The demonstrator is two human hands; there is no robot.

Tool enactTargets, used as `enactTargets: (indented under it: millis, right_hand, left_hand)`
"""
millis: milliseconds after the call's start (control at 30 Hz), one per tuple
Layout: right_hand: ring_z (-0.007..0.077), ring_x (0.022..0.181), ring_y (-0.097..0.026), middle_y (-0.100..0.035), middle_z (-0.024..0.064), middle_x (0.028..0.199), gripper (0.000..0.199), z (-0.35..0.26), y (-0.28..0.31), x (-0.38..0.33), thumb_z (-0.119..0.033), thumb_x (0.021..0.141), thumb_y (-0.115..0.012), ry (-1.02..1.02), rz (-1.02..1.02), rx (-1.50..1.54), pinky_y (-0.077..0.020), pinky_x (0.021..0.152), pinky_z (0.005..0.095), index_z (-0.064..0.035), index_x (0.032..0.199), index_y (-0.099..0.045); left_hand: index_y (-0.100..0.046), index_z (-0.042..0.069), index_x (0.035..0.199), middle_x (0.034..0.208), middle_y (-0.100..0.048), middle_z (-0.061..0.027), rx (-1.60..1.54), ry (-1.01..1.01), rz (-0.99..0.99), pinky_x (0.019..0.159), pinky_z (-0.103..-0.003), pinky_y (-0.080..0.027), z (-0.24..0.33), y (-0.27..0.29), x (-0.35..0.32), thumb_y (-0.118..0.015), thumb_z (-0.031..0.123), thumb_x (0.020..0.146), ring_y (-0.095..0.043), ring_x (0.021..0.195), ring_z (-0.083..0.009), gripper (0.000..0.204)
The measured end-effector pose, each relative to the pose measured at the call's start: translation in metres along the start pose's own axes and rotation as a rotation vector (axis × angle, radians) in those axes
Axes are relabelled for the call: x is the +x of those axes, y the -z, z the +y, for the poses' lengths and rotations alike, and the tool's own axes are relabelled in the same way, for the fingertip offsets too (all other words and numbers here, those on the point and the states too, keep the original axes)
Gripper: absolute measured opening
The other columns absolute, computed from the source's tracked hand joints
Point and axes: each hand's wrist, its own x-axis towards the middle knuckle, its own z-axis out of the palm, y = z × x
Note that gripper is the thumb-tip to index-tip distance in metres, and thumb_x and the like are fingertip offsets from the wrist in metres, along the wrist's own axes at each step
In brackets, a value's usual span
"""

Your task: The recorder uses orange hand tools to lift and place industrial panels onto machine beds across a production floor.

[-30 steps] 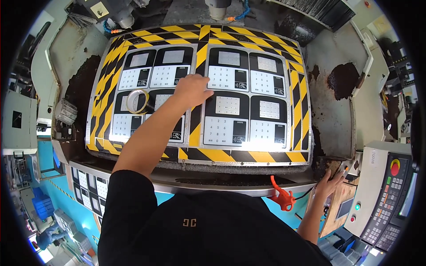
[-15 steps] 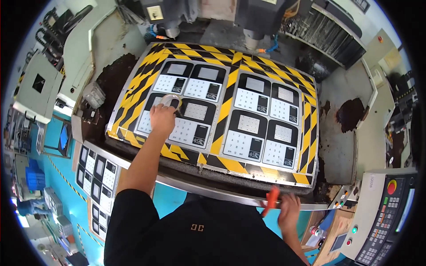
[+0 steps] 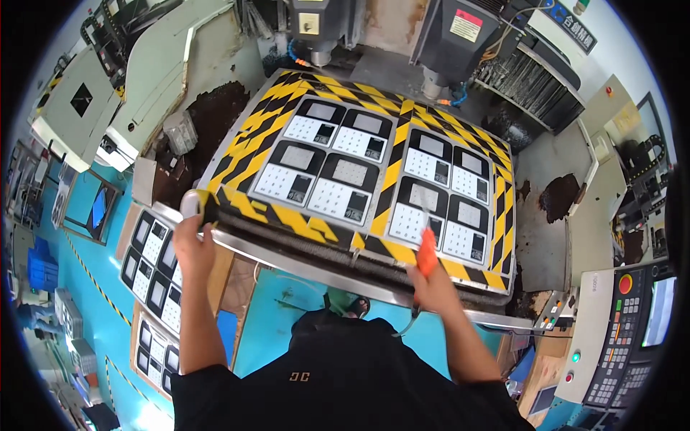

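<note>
My left hand (image 3: 194, 248) is raised by the near left corner of the machine bed, closed around a roll of tape (image 3: 205, 203). In my right hand (image 3: 437, 289) is an orange air blow gun (image 3: 428, 253), with a thin hose hanging below the fist. Its blurred nozzle points away from me over the right-hand group of panels. Several black-and-white keypad panels (image 3: 343, 183) lie flat on the bed in two groups. Yellow-and-black striped tape (image 3: 392, 179) frames them and runs between the groups.
Two machine spindles (image 3: 321, 56) hang over the bed's far edge. A metal rail (image 3: 302, 267) runs along the near side. More keypad panels (image 3: 153, 241) lie at the lower left. A control panel (image 3: 625, 345) with buttons stands at the right.
My left hand has lifted the tape roll off the panels and drawn it back to the near left corner. My right hand has brought the air blow gun up over the bed's near edge.
</note>
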Motion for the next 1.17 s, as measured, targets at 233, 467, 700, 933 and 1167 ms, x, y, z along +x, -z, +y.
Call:
enactTargets:
  millis: [233,467,700,933,1167]
  right_hand:
    - [0.0351,0.093,-0.067,-0.067,0.0231,0.095,0.039,-0.077,-0.035,0.011,-0.034,0.092,-0.065,-0.041,-0.071,-0.260,-0.0518,0.081,0.0426,0.0009,0.110,-0.060]
    - [0.0394,0.097,-0.066,-0.069,0.0176,0.100,0.049,-0.189,-0.129,-0.198,-0.045,0.084,-0.076,-0.055,-0.754,-0.358,-0.0517,0.083,0.0442,-0.0106,0.116,-0.063]
    - [0.0346,0.095,-0.067,-0.068,0.0179,0.099,0.038,-0.145,-0.136,-0.236,-0.028,0.087,-0.074,0.157,-0.024,-0.376,-0.0515,0.083,0.0423,-0.0048,0.115,-0.063]
    - [0.0390,0.097,-0.067,-0.070,0.0182,0.107,0.047,0.046,-0.072,-0.269,-0.039,0.093,-0.065,-0.258,0.591,-0.219,-0.0507,0.086,0.0447,0.0000,0.118,-0.063]
    - [0.0252,0.110,-0.067,-0.058,0.0241,0.134,0.041,0.236,-0.252,-0.411,-0.020,0.083,-0.061,0.361,0.001,-1.252,-0.0580,0.080,0.0383,-0.0001,0.118,-0.064]
  left_hand:
    - [-0.071,0.007,0.092,0.092,-0.070,-0.0186,0.424,0.407,-0.291,0.082,-0.050,-0.052,-0.180,0.069,-0.083,-0.067,0.018,0.082,-0.067,0.091,-0.0397,0.016]
    - [-0.072,0.010,0.094,0.099,-0.070,-0.0154,0.350,0.412,-0.497,0.090,-0.050,-0.051,-0.294,0.094,-0.171,-0.059,0.017,0.083,-0.064,0.104,-0.0349,0.018]
    - [-0.050,0.011,0.139,0.137,-0.051,-0.0186,0.113,0.240,-0.305,0.106,-0.056,-0.040,-0.305,0.148,-0.262,-0.065,0.016,0.081,-0.041,0.136,-0.0432,0.061]
    - [-0.062,0.007,0.114,0.105,-0.067,-0.0211,-0.326,0.151,-1.029,0.088,-0.049,-0.051,-0.286,0.183,-0.517,-0.049,0.038,0.097,-0.065,0.099,-0.0402,0.038]
    - [-0.044,0.016,0.148,0.152,-0.043,-0.0147,-0.428,0.415,-1.300,0.116,-0.044,-0.029,-0.310,0.280,-0.875,-0.049,0.052,0.096,-0.035,0.142,-0.0357,0.064]
